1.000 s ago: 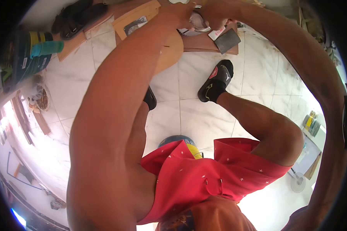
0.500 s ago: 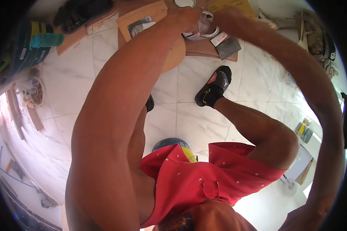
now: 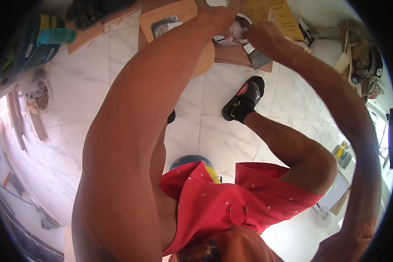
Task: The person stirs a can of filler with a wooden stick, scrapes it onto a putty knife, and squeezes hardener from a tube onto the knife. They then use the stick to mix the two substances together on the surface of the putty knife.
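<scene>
Gripping round, open, silver metal can (image 3: 242,26) with left hand (image 3: 221,20), over flat reddish-brown board (image 3: 231,55); apparently working at it with right hand (image 3: 264,36), curled, of unclear grip. Next, probably calls for steadying the can.

tin (image 3: 243,15) was silvery, sheet (image 3: 288,16) was ylw., shorts (image 3: 214,201) were red w/ wht. stars, floor tiles (image 3: 227,137) were wht. w/ gry. veins

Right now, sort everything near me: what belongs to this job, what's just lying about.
Likely in the job:
- round metal-rimmed container, between left hand and right hand

Apparently just lying about:
- turquoise item, upper left
- black footwear, top left
- wooden strip, far left
</scene>
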A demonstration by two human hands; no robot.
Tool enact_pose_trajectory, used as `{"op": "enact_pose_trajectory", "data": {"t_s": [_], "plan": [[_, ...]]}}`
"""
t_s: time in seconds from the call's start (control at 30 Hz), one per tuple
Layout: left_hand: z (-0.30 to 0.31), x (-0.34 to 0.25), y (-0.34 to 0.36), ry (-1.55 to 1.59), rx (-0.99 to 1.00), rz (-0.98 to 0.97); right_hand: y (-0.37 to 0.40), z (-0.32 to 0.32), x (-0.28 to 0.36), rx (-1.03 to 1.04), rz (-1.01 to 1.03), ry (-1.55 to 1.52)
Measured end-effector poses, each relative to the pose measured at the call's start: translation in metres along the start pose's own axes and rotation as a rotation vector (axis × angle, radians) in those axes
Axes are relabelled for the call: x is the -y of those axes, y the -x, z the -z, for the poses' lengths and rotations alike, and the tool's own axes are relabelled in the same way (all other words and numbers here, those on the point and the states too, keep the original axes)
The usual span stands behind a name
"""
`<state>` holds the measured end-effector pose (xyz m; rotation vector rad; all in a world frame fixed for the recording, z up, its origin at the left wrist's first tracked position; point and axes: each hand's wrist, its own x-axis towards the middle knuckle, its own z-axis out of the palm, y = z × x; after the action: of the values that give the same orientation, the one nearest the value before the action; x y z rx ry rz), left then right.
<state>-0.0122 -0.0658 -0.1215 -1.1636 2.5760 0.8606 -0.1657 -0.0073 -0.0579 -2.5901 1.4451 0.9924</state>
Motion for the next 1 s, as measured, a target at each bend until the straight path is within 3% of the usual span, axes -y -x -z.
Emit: {"op": "enact_pose_trajectory", "data": {"t_s": [0.03, 0.07, 0.13, 0.2, 0.3, 0.33, 0.4, 0.47, 0.5, 0.53, 0.63, 0.7, 0.73, 0.83, 0.9, 1.0], "plan": [[0.007, 0.002, 0.002, 0.004, 0.021, -0.010, 0.004, 0.002, 0.006, -0.019, -0.021, -0.084], [0.018, 0.005, 0.002, 0.038, 0.106, -0.023, 0.000, -0.006, -0.010, -0.047, 0.114, -0.089], [0.015, 0.007, 0.000, 0.068, 0.091, -0.054, 0.001, -0.031, -0.061, -0.084, 0.383, -0.104], [-0.004, 0.012, -0.003, 0.053, -0.120, -0.081, 0.017, -0.008, -0.070, -0.047, 0.214, -0.213], [-0.007, 0.020, -0.004, 0.087, -0.145, -0.121, 0.005, 0.022, -0.061, -0.007, 0.121, -0.146], [-0.008, 0.021, -0.005, 0.097, -0.150, -0.137, 0.000, 0.008, -0.040, -0.151, 0.094, -0.161], [-0.010, 0.019, -0.009, 0.124, -0.160, -0.173, 0.002, -0.016, -0.024, -0.238, 0.067, -0.158], [-0.008, 0.018, -0.007, 0.165, -0.156, -0.180, 0.003, -0.030, -0.018, -0.131, 0.081, -0.127], [-0.007, 0.018, -0.005, 0.186, -0.154, -0.180, 0.009, -0.033, -0.025, -0.193, 0.107, -0.110], [-0.008, 0.020, -0.002, 0.178, -0.152, -0.156, 0.021, -0.028, -0.035, -0.254, 0.134, -0.094], [-0.008, 0.016, 0.004, 0.162, -0.152, -0.100, 0.019, 0.014, -0.067, -0.102, 0.140, -0.006], [-0.002, 0.013, 0.001, 0.145, -0.163, -0.075, -0.005, 0.038, -0.024, -0.144, -0.122, 0.146], [0.000, 0.013, 0.000, 0.138, -0.145, -0.097, -0.006, 0.023, -0.012, -0.225, 0.028, 0.303], [-0.004, 0.019, 0.001, 0.113, -0.136, -0.149, -0.010, -0.006, 0.003, 0.220, -0.088, -0.065], [-0.007, 0.022, -0.001, 0.095, -0.167, -0.171, 0.011, -0.016, -0.027, -0.088, 0.205, 0.045], [-0.010, 0.022, -0.006, 0.093, -0.169, -0.185, -0.008, -0.034, -0.061, -0.057, 0.224, -0.037]]}}
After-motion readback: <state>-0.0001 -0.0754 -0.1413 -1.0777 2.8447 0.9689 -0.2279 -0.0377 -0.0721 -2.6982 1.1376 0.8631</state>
